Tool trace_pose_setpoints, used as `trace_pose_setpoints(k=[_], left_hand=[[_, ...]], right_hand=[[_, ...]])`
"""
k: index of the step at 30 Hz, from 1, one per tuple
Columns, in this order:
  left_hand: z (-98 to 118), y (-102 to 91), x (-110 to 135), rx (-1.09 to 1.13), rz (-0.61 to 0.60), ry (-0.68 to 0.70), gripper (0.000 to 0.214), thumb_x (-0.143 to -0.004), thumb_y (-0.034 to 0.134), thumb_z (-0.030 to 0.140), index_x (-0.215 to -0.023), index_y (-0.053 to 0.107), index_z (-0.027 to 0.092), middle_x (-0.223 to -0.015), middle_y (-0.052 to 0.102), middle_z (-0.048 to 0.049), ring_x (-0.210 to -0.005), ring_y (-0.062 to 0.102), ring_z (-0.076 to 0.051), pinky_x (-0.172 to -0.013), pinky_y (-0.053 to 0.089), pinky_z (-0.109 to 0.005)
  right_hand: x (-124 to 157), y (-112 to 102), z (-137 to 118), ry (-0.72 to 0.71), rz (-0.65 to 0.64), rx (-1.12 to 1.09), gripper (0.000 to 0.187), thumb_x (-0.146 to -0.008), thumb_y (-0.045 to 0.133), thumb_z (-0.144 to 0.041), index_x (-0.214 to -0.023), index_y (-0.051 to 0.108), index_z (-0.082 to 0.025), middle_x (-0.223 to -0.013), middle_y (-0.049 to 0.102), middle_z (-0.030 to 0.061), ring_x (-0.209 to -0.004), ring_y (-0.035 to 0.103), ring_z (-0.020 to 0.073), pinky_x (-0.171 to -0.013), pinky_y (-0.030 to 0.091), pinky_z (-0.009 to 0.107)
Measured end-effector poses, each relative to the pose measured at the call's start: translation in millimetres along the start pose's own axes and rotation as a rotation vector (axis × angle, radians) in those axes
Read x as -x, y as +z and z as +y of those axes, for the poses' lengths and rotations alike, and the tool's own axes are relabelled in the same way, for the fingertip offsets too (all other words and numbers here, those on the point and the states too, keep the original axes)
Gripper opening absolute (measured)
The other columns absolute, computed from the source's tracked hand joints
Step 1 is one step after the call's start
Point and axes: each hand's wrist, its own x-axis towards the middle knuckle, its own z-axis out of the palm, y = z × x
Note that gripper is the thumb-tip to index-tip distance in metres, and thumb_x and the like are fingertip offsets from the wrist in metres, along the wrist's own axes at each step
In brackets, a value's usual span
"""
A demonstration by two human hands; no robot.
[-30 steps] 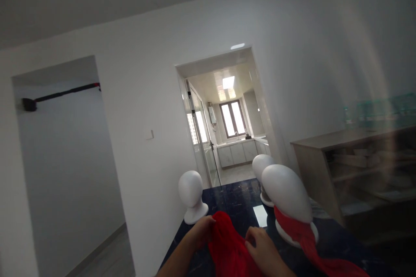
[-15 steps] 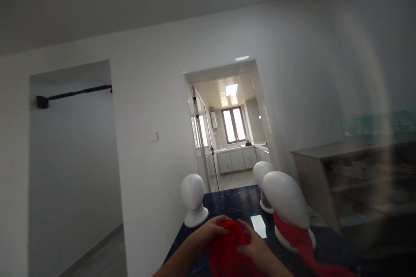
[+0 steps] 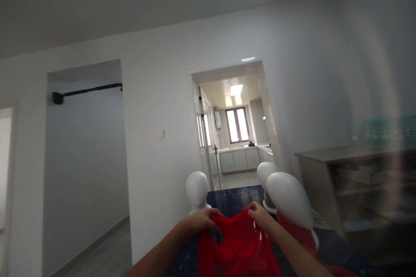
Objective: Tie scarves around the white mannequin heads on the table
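Note:
Stretched between my two hands is a red cloth (image 3: 240,242), thin and loosely hanging, its lower end cut off by the bottom of the view. My left hand (image 3: 204,220) pinches its upper left edge, and my right hand (image 3: 260,216) pinches the upper right edge. Beyond my left hand stands a white mannequin head (image 3: 197,188). On the right, near my right forearm, a larger-looking white mannequin head (image 3: 289,199) has red fabric (image 3: 297,236) around its neck. Another white mannequin head (image 3: 265,175) is partly hidden behind that one.
The heads stand on a dark blue, glossy table (image 3: 234,197). A wooden shelf unit (image 3: 316,181) is at the right, with clear and green bottles (image 3: 373,127) on top. Behind the table, a doorway (image 3: 195,99) opens onto a kitchen.
My hands have moved apart, spreading the red cloth from a bunched shape into a wider sheet. The camera has turned slightly left.

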Motion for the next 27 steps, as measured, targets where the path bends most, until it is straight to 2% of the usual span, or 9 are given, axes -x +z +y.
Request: trace_pose_setpoints(k=[4, 6, 8, 10, 12, 14, 19, 24, 27], left_hand=[[9, 4.9, -7, -0.065, 0.005, 0.043, 0.041, -0.062, 0.077, 0.015, -0.104, 0.076, 0.016, -0.095, 0.082, -0.0057, -0.091, 0.074, -0.022, -0.089, 0.055, -0.034], [15, 6.9, -12, -0.137, -0.008, 0.052, 0.044, -0.063, 0.078, 0.018, -0.107, 0.076, 0.017, -0.095, 0.081, -0.0047, -0.09, 0.073, -0.022, -0.085, 0.055, -0.033], [20, 6.0, -15, -0.271, 0.009, 0.057, 0.047, -0.063, 0.08, 0.022, -0.11, 0.075, 0.019, -0.096, 0.079, -0.0032, -0.089, 0.072, -0.022, -0.078, 0.053, -0.03], [22, 1.4, -15, -0.456, 0.074, 0.043, 0.052, -0.061, 0.081, 0.023, -0.111, 0.074, 0.021, -0.095, 0.078, -0.0015, -0.087, 0.07, -0.022, -0.07, 0.05, -0.028], [19, -5.8, -11, -0.605, 0.138, 0.017, 0.052, -0.057, 0.081, 0.022, -0.108, 0.072, 0.023, -0.091, 0.077, 0.0002, -0.083, 0.07, -0.022, -0.064, 0.047, -0.026], [11, -13.5, -5, -0.62, 0.168, -0.011, 0.046, -0.053, 0.079, 0.017, -0.098, 0.072, 0.023, -0.085, 0.076, 0.0012, -0.08, 0.07, -0.022, -0.062, 0.045, -0.026], [-20, -25.7, 11, -0.401, 0.225, -0.079, 0.03, -0.056, 0.063, 0.011, -0.083, 0.072, 0.023, -0.073, 0.075, 0.0003, -0.075, 0.071, -0.024, -0.065, 0.047, -0.029], [-40, -27.2, 31, -0.167, 0.232, -0.136, 0.004, -0.055, 0.061, 0.017, -0.057, 0.06, 0.02, -0.056, 0.062, -0.0017, -0.063, 0.064, -0.021, -0.067, 0.05, -0.032], [-37, -25.5, 45, 0.031, 0.18, -0.11, 0.011, -0.065, 0.061, 0.03, -0.061, 0.056, 0.021, -0.053, 0.051, 0.0024, -0.063, 0.064, -0.02, -0.077, 0.056, -0.037]], right_hand=[[20, 31, -15, -0.028, -0.286, -0.192, 0.087, -0.058, 0.082, -0.02, -0.142, 0.06, -0.026, -0.121, 0.076, 0.0068, -0.102, 0.073, 0.0231, -0.082, 0.058, 0.031], [32, 56, -27, -0.088, -0.383, -0.325, 0.094, -0.058, 0.083, -0.018, -0.148, 0.054, -0.028, -0.118, 0.076, 0.0038, -0.101, 0.074, 0.0212, -0.082, 0.057, 0.03], [38, 75, -38, -0.077, -0.367, -0.317, 0.071, -0.06, 0.078, -0.017, -0.13, 0.066, -0.022, -0.09, 0.076, -0.0014, -0.074, 0.072, 0.0178, -0.066, 0.055, 0.027], [36, 80, -46, -0.016, -0.282, -0.241, 0.031, -0.066, 0.071, -0.021, -0.097, 0.073, -0.017, -0.06, 0.062, -0.0067, -0.047, 0.057, 0.0129, -0.048, 0.046, 0.025], [29, 70, -52, 0.015, -0.196, -0.205, 0.01, -0.074, 0.062, -0.026, -0.078, 0.068, -0.019, -0.047, 0.047, -0.0096, -0.037, 0.044, 0.0102, -0.039, 0.035, 0.023], [19, 52, -56, 0.004, -0.139, -0.204, 0.012, -0.079, 0.056, -0.029, -0.077, 0.064, -0.021, -0.044, 0.041, -0.0106, -0.035, 0.04, 0.01, -0.038, 0.032, 0.023], [3, 12, -62, 0.02, -0.026, -0.177, 0.015, -0.084, 0.046, -0.029, -0.087, 0.059, -0.024, -0.05, 0.041, -0.0101, -0.039, 0.04, 0.0114, -0.04, 0.036, 0.024], [-2, -2, -40, 0.074, 0.047, -0.007, 0.017, -0.083, 0.047, -0.027, -0.086, 0.063, -0.023, -0.051, 0.043, -0.0082, -0.041, 0.041, 0.0124, -0.043, 0.033, 0.026], [-6, -4, -20, 0.1, 0.052, 0.12, 0.015, -0.081, 0.049, -0.022, -0.078, 0.064, -0.021, -0.051, 0.048, -0.0058, -0.045, 0.045, 0.0132, -0.05, 0.034, 0.027]])
